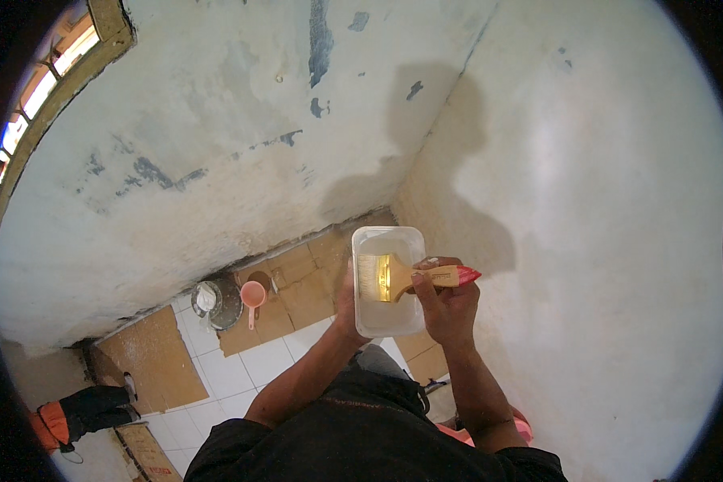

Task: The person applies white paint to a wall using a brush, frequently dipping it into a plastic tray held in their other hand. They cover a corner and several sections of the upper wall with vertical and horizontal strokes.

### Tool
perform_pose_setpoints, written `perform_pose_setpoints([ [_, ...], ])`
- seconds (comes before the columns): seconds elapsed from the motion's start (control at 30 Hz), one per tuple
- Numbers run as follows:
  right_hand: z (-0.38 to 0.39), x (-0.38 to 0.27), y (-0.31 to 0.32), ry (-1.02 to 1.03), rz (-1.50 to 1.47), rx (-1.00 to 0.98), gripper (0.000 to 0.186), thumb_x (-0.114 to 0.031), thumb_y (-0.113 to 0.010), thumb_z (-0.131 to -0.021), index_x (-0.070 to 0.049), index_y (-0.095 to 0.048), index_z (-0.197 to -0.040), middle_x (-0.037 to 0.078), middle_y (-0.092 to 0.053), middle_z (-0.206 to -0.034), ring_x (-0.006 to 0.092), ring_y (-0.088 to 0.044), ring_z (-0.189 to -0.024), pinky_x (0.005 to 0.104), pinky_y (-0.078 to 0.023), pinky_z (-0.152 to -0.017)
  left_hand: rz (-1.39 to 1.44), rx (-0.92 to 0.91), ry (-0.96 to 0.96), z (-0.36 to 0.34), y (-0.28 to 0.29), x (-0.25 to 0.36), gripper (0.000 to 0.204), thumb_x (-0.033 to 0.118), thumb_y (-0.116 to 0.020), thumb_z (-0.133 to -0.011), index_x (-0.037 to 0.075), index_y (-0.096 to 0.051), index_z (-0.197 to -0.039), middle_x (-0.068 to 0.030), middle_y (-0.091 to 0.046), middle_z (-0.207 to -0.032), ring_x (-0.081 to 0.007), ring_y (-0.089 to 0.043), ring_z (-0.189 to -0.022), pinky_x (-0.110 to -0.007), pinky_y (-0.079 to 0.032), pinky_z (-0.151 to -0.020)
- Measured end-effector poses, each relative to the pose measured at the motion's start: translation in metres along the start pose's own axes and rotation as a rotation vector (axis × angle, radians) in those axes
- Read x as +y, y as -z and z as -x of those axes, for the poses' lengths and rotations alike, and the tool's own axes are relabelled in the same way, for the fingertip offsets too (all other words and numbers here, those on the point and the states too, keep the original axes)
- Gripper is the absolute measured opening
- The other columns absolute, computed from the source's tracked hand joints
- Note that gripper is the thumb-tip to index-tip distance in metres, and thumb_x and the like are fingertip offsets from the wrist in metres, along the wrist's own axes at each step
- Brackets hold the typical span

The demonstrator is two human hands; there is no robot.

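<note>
My left hand (346, 309) grips the left side of a white rectangular plastic tub (390, 321), mostly hidden behind it. My right hand (450, 305) is at the tub's right, closed on the wooden handle of a wide paintbrush (442, 276), with the thumb over the handle. The brush lies across the tub, its pale bristles (369, 275) at the left inside, a gold-coloured ferrule and a red-tipped handle pointing right. Whether my right fingers also support the tub from behind I cannot tell.
Patchy white walls (562, 201) meet in a corner. Below, cardboard sheets (149, 361) partly cover white tiles (237, 373), with a grey bucket (225, 317) and pink dipper (253, 296). A window (60, 56) is upper left, dark-and-orange fabric (88, 414) lower left.
</note>
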State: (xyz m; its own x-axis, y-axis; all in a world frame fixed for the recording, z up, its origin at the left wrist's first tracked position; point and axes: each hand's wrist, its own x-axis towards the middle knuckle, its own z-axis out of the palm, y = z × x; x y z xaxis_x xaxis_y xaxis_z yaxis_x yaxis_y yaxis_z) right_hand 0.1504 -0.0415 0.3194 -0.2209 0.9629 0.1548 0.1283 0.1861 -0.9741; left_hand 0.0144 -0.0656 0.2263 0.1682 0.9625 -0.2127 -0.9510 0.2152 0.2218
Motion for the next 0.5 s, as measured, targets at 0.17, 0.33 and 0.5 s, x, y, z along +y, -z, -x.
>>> perform_pose_setpoints([
  [0.17,0.004,0.002,-0.012,-0.030,-0.115,0.118,0.016,-0.009,-0.069,-0.090,0.004,-0.064,-0.098,0.009,-0.069,-0.087,0.0129,-0.067,-0.078,0.0273,-0.056,-0.070,0.071,-0.078,0.053,0.000,0.000,-0.002,0.071,0.065,-0.029,-0.098,0.010,-0.043,-0.141,-0.0131,-0.058,-0.128,-0.0252,-0.062,-0.113,-0.041,-0.054,-0.095],
  [0.33,0.000,0.008,-0.003,-0.072,-0.014,0.055,0.016,-0.004,-0.064,-0.093,0.002,-0.058,-0.106,0.011,-0.064,-0.101,0.0176,-0.066,-0.091,0.0338,-0.061,-0.079,0.075,-0.025,0.090,0.002,0.000,-0.001,0.072,0.066,-0.028,-0.098,0.010,-0.042,-0.142,-0.0128,-0.057,-0.131,-0.0257,-0.061,-0.114,-0.043,-0.053,-0.096],
  [0.5,-0.010,-0.021,0.019,-0.060,0.102,0.060,0.019,0.000,-0.066,-0.090,0.001,-0.060,-0.108,0.011,-0.065,-0.103,0.0164,-0.066,-0.090,0.0308,-0.058,-0.076,-0.016,-0.018,0.021,0.004,-0.008,0.003,0.071,0.064,-0.028,-0.099,0.010,-0.042,-0.142,-0.0125,-0.056,-0.131,-0.0259,-0.062,-0.113,-0.044,-0.054,-0.095],
])
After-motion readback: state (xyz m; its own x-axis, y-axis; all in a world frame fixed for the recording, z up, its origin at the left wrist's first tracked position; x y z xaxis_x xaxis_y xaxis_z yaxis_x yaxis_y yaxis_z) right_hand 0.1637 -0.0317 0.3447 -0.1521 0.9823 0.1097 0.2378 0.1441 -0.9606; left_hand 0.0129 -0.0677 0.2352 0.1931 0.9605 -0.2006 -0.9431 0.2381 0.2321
